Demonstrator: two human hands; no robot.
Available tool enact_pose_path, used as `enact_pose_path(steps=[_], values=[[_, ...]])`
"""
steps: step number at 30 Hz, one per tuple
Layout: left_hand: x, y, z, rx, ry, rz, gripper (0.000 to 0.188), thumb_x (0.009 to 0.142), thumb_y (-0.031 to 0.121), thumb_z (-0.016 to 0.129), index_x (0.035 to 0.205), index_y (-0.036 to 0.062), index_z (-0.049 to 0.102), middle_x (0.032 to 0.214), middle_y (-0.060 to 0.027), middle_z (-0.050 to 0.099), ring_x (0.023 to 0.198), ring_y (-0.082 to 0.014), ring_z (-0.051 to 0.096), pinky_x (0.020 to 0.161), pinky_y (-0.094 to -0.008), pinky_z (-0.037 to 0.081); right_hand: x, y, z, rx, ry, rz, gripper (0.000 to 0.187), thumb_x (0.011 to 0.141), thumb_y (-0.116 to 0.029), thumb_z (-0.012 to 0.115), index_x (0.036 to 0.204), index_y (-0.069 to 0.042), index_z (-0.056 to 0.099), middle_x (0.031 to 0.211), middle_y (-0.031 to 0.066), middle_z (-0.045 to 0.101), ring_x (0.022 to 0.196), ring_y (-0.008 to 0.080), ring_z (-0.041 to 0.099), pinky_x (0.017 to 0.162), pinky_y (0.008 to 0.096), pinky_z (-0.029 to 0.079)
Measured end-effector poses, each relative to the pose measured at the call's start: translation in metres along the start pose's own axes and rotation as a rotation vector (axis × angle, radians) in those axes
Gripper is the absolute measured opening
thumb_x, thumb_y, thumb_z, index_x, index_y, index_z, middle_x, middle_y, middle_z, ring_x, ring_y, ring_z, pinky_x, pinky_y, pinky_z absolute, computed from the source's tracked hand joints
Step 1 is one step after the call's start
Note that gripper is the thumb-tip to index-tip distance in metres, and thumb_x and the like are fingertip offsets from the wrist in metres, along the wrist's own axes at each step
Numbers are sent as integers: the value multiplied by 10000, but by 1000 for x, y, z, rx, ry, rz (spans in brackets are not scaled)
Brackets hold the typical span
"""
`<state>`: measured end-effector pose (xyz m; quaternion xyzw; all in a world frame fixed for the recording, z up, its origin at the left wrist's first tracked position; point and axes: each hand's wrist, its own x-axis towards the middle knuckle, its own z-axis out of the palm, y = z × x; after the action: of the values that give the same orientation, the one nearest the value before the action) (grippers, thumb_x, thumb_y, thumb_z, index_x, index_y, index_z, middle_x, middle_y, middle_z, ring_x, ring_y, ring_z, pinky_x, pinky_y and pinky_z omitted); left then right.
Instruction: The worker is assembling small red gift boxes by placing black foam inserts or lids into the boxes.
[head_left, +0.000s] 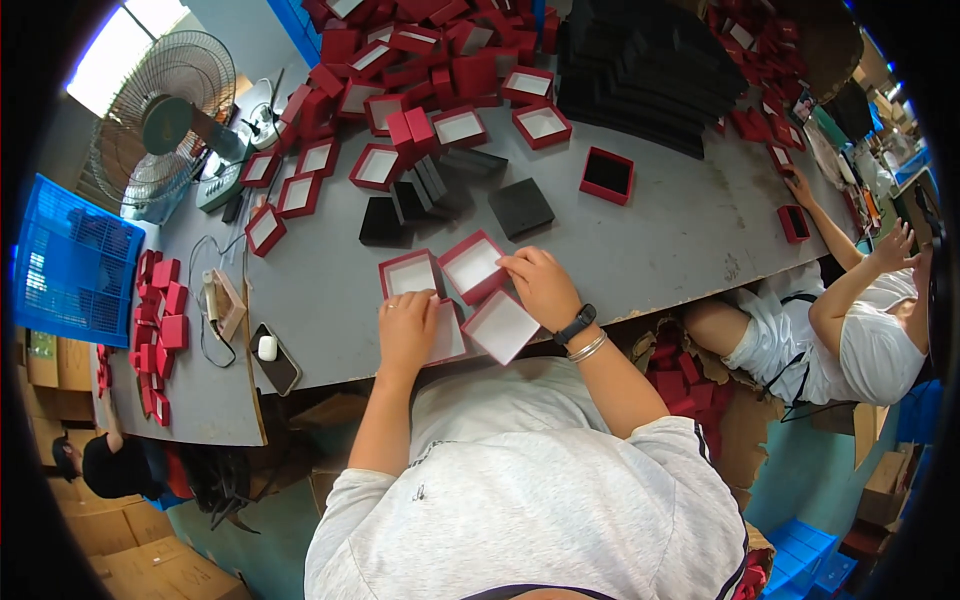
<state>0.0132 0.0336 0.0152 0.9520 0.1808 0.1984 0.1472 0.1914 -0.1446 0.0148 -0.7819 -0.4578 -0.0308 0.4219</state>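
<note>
Four-sided red box halves with white insides lie grouped before me at the table's near edge. My left hand (pixel 407 325) curls its fingers over the rim of the near left box half (pixel 447 338), close against the far left one (pixel 408 274). With thumb and fingers my right hand (pixel 541 287) pinches the right corner of the far right box half (pixel 472 264), which is tilted. The near right box half (pixel 503 327) rests beside that hand, at the edge. Beyond them are a black foam pad (pixel 521 208) and several stacked black pads (pixel 425 185).
A heap of red boxes (pixel 430 70) fills the table's far side, beside stacked black sheets (pixel 640 75). A red box with black lining (pixel 606 175) sits to the right. Left are a fan (pixel 165 125), a phone (pixel 277 362) and a blue crate (pixel 80 265). Another person (pixel 860 320) works at right.
</note>
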Motion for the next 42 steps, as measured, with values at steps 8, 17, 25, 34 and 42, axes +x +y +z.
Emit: enact_pose_path(steps=[8,17,25,34,42], values=[[-12,19,-2,-140,-75,-108,432,868,136,713,1278,72,592,990,-107,695,973,-308,637,943,-431,444,-22,-7,13,163,-135,69,192,876,-99,681,1064,-69,712,1040,91,616,1001,301,585,882,394,499],[-7,31,3,-123,-143,68,487,836,116,711,1307,115,589,1027,-79,691,1007,-285,628,929,-431,454,-36,-11,15,-123,-157,46,209,791,-117,757,994,-126,711,1081,28,619,1000,302,494,903,379,458],[-2,33,7,-181,-161,-24,485,836,80,727,1298,106,582,977,-70,698,947,-278,639,880,-418,471,-29,-6,20,-48,-123,73,154,816,-84,715,960,-139,713,981,-3,648,939,301,487,875,386,455],[5,32,6,-184,-149,-31,338,854,62,683,1188,86,639,934,-82,706,906,-288,637,852,-417,471,-25,-6,19,-61,-122,64,141,822,-82,706,952,-134,714,960,0,663,925,302,501,865,384,464],[11,25,7,-206,-164,26,150,841,18,642,977,55,691,938,-103,712,905,-318,652,828,-428,494,-21,-4,14,-85,-106,74,84,810,-117,722,893,-130,716,917,-19,667,901,289,522,838,393,489]])
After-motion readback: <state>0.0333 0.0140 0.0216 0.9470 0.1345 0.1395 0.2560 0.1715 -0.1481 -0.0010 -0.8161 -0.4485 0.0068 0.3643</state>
